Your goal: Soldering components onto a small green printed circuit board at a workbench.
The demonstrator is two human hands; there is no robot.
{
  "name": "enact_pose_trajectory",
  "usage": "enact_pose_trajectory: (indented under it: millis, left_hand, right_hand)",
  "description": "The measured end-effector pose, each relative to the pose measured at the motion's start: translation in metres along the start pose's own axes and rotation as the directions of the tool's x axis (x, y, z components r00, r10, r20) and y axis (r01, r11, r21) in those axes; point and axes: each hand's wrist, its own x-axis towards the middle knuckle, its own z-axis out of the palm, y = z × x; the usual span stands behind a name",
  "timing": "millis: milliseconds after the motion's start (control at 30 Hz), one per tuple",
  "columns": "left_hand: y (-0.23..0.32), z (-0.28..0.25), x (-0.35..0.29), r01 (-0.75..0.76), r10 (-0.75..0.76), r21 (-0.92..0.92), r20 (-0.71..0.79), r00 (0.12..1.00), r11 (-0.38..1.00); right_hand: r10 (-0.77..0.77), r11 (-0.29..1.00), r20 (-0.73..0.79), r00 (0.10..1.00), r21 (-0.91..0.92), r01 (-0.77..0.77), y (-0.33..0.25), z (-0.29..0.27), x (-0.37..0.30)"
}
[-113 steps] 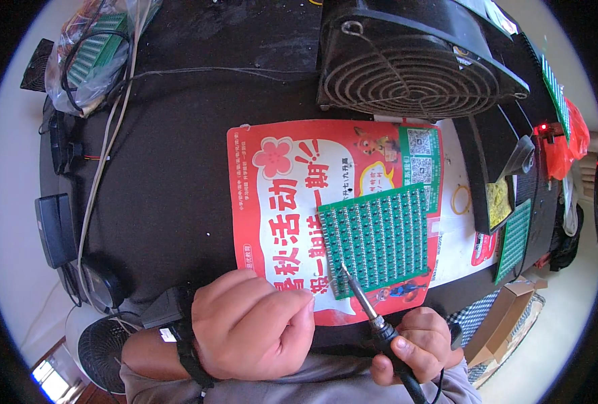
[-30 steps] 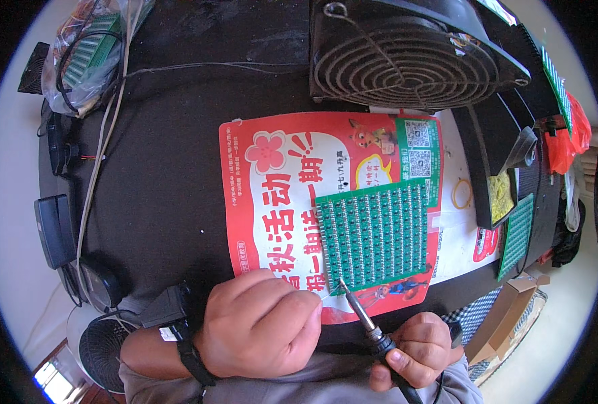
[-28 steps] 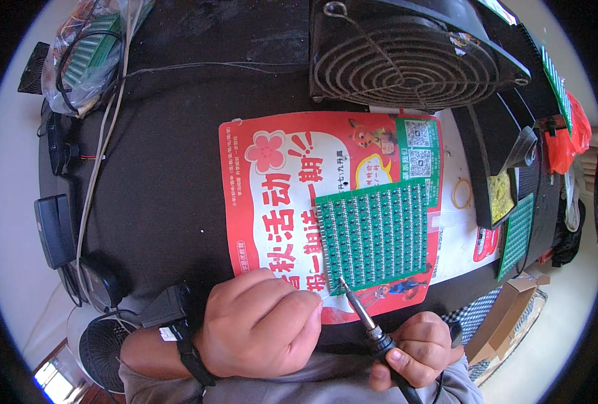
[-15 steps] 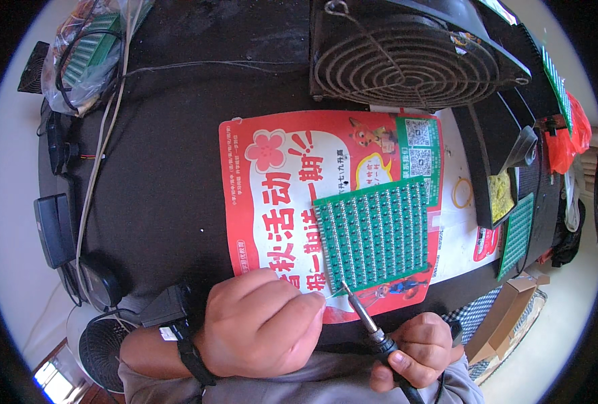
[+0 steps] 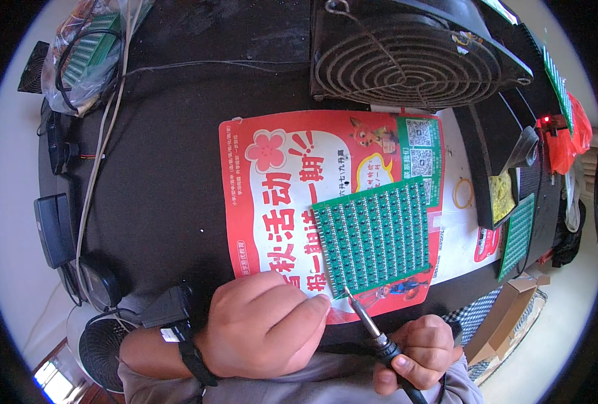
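Observation:
A green circuit board [image 5: 373, 236], covered with rows of small dark parts, lies slightly tilted on a red-and-white printed sheet [image 5: 242, 182]. My right hand [image 5: 420, 353] is wrapped round a soldering iron [image 5: 382, 342], whose metal tip meets the board's near left corner. Close by that corner, my left hand [image 5: 265, 326] is closed in a pinch. A thin pale solder wire [image 5: 333, 297] shows at its fingertips, by the iron's tip. The rest of the wire is hidden by the hand.
A black fan with a round wire guard [image 5: 407, 71] stands beyond the board. To the right are a black soldering-iron stand with a yellow sponge [image 5: 502, 196] and another green board [image 5: 516, 236]. Cables [image 5: 104, 141] and a black adapter [image 5: 55, 229] line the left side.
My left hand has shifted slightly right and forward, toward the board's corner. The iron's tip has moved a little. A small red light now glows at the far right.

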Motion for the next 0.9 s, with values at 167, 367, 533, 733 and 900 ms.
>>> enact_pose_trajectory:
  millis: [167, 367, 533, 733, 900]
  left_hand:
    - [-0.001, -0.001, -0.001, 0.012, -0.012, 0.003, -0.005, 1.000, 1.000]
    - [0.000, 0.001, 0.001, -0.015, 0.015, -0.002, -0.014, 1.000, 1.000]
    - [-0.001, 0.003, 0.001, -0.025, 0.025, -0.023, -0.018, 1.000, 0.999]
    - [-0.001, -0.001, -0.003, -0.018, 0.018, -0.014, -0.024, 1.000, 1.000]
    - [-0.001, -0.002, 0.003, -0.029, 0.029, -0.045, -0.014, 0.999, 0.999]
  right_hand:
    - [0.031, 0.999, -0.013, 0.999, 0.038, -0.031, 0.001, 0.004, -0.001]
    - [0.017, 1.000, -0.024, 1.000, 0.021, -0.016, 0.000, 0.001, 0.000]
    - [-0.001, 1.000, -0.035, 0.999, 0.024, 0.002, 0.001, -0.001, 0.001]
    - [0.027, 0.994, -0.042, 0.999, 0.103, -0.022, 0.004, 0.003, 0.000]
    - [0.028, 0.996, -0.046, 0.999, 0.082, -0.024, 0.002, -0.003, 0.006]
